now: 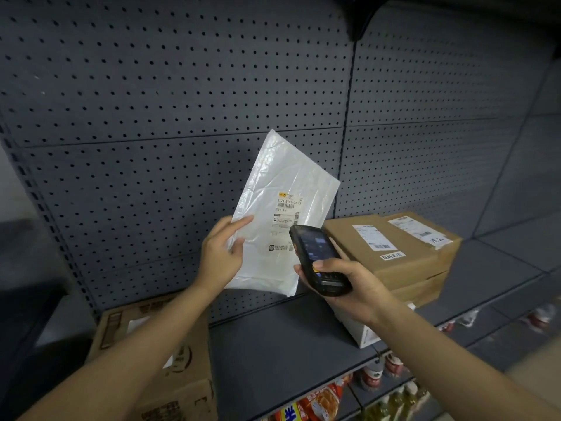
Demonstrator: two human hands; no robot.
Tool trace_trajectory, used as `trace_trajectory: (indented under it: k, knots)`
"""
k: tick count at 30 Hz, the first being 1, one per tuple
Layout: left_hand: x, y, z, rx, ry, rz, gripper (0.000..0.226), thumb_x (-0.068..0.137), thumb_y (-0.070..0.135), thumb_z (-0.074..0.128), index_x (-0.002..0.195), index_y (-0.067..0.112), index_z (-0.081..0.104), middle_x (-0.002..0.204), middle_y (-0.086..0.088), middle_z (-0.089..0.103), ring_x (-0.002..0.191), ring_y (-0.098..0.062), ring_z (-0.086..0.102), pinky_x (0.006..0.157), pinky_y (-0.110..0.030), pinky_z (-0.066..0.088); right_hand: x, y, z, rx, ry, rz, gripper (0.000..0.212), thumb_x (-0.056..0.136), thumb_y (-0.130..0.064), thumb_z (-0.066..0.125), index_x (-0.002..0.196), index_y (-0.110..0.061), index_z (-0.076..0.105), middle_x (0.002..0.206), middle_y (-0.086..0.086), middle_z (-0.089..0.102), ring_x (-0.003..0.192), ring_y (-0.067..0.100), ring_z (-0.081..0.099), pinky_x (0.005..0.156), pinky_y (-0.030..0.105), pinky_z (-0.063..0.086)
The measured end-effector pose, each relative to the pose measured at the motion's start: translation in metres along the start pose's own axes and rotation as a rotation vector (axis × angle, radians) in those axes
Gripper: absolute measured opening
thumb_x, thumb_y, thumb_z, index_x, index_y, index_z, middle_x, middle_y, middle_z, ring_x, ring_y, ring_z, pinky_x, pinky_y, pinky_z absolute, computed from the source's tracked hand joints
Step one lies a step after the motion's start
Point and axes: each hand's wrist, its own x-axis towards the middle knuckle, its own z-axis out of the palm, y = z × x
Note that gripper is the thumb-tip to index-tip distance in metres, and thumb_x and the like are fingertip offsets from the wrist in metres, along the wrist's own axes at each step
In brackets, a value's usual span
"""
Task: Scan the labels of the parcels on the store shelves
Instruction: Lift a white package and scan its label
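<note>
The left hand point(221, 256) pinches a thin white poly mailer point(282, 217) by its lower left edge, holding it upright above the grey shelf point(273, 344). The right hand point(349, 287) grips a black handheld scanner point(318, 259) aimed at its label point(287, 220). The mailer looks light, floppy and slick, so an edge grip seems best.

So the left hand point(220, 255) has the flat mailer bag point(282, 214) held up tilted in front of the pegboard back wall point(170, 86), above the shelf point(273, 344), and the right hand point(349, 287) has the scanner point(317, 258) just to the right of it, overlapping the bag's lower right edge. Behind the scanner to the right, two boxes point(394, 247) sit stacked on the shelf with another small box point(361, 332) in front below them. There's a carton point(158, 360) at the shelf's left end under the left forearm, and bottles and packets point(373, 375) on the shelf below.
</note>
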Motion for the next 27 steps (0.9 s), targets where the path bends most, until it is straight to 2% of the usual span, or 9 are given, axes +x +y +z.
trace_trajectory:
  k: [4, 7, 10, 13, 18, 21, 23, 25, 27]
  knots:
    - [0.028, 0.023, 0.033, -0.086, -0.004, 0.026, 0.047, 0.086, -0.014, 0.058, 0.126, 0.009, 0.064, 0.103, 0.015, 0.054, 0.093, 0.008, 0.052, 0.092, -0.003, 0.037, -0.006, -0.028, -0.026, 0.015, 0.057, -0.075, 0.071, 0.07, 0.017, 0.06, 0.138, 0.006, 0.045, 0.129, 0.029, 0.056, 0.093, 0.037, 0.069, 0.075, 0.038, 0.061]
    - [0.051, 0.043, 0.06, -0.171, 0.006, 0.004, 0.046, 0.088, -0.011, 0.058, 0.126, 0.013, 0.064, 0.107, 0.02, 0.054, 0.097, 0.009, 0.053, 0.094, -0.003, 0.036, -0.013, -0.057, -0.048, 0.039, 0.062, -0.151, 0.065, 0.073, 0.013, 0.059, 0.136, 0.0, 0.049, 0.13, 0.025, 0.056, 0.098, 0.038, 0.067, 0.085, 0.039, 0.058]
    - [0.073, 0.059, 0.096, -0.263, 0.019, -0.062, 0.046, 0.089, -0.008, 0.059, 0.125, 0.021, 0.063, 0.107, 0.018, 0.055, 0.103, 0.008, 0.053, 0.098, -0.003, 0.035, -0.019, -0.091, -0.072, 0.029, 0.077, -0.217, 0.062, 0.075, 0.011, 0.056, 0.135, -0.003, 0.051, 0.127, 0.023, 0.057, 0.097, 0.036, 0.068, 0.088, 0.039, 0.057]
    - [0.091, 0.073, 0.142, -0.401, 0.001, -0.238, 0.046, 0.091, -0.003, 0.058, 0.123, 0.029, 0.063, 0.114, 0.016, 0.056, 0.112, 0.004, 0.05, 0.107, -0.014, 0.035, -0.023, -0.127, -0.101, 0.008, 0.106, -0.248, 0.065, 0.074, 0.01, 0.057, 0.138, -0.004, 0.049, 0.129, 0.023, 0.058, 0.096, 0.037, 0.069, 0.087, 0.038, 0.058]
    - [0.101, 0.075, 0.234, -0.521, -0.039, -0.564, 0.047, 0.092, -0.001, 0.057, 0.122, 0.035, 0.064, 0.136, 0.007, 0.05, 0.125, -0.012, 0.047, 0.11, -0.032, 0.039, -0.025, -0.191, -0.152, -0.081, 0.114, -0.282, 0.068, 0.074, 0.013, 0.061, 0.138, -0.007, 0.05, 0.144, 0.021, 0.05, 0.109, 0.036, 0.062, 0.088, 0.037, 0.056]
    - [0.094, 0.072, 0.285, -0.549, -0.055, -0.798, 0.05, 0.088, -0.005, 0.055, 0.126, 0.026, 0.063, 0.139, -0.006, 0.052, 0.117, -0.024, 0.056, 0.102, -0.041, 0.049, -0.024, -0.222, -0.18, -0.117, 0.138, -0.257, 0.065, 0.078, 0.013, 0.057, 0.139, -0.007, 0.049, 0.144, 0.023, 0.049, 0.114, 0.038, 0.058, 0.078, 0.034, 0.059]
    - [0.082, 0.073, 0.311, -0.507, -0.044, -0.898, 0.049, 0.087, -0.006, 0.054, 0.126, 0.021, 0.063, 0.135, -0.011, 0.054, 0.101, -0.025, 0.061, 0.09, -0.037, 0.054, -0.022, -0.234, -0.199, -0.134, 0.141, -0.232, 0.063, 0.08, 0.012, 0.055, 0.139, -0.007, 0.048, 0.142, 0.024, 0.051, 0.111, 0.037, 0.059, 0.073, 0.033, 0.059]
    - [0.068, 0.077, 0.328, -0.474, -0.021, -0.946, 0.047, 0.087, -0.007, 0.053, 0.127, 0.017, 0.062, 0.13, -0.011, 0.056, 0.088, -0.021, 0.059, 0.078, -0.031, 0.053, -0.018, -0.242, -0.218, -0.127, 0.145, -0.197, 0.063, 0.078, 0.011, 0.056, 0.138, -0.007, 0.05, 0.141, 0.024, 0.052, 0.107, 0.037, 0.062, 0.076, 0.035, 0.06]
    - [0.059, 0.082, 0.338, -0.424, -0.016, -0.968, 0.047, 0.089, -0.006, 0.052, 0.131, 0.014, 0.058, 0.128, -0.01, 0.055, 0.086, -0.02, 0.057, 0.074, -0.027, 0.049, -0.011, -0.245, -0.234, -0.1, 0.137, -0.158, 0.063, 0.078, 0.011, 0.057, 0.137, -0.008, 0.051, 0.143, 0.024, 0.05, 0.108, 0.038, 0.062, 0.086, 0.039, 0.058]
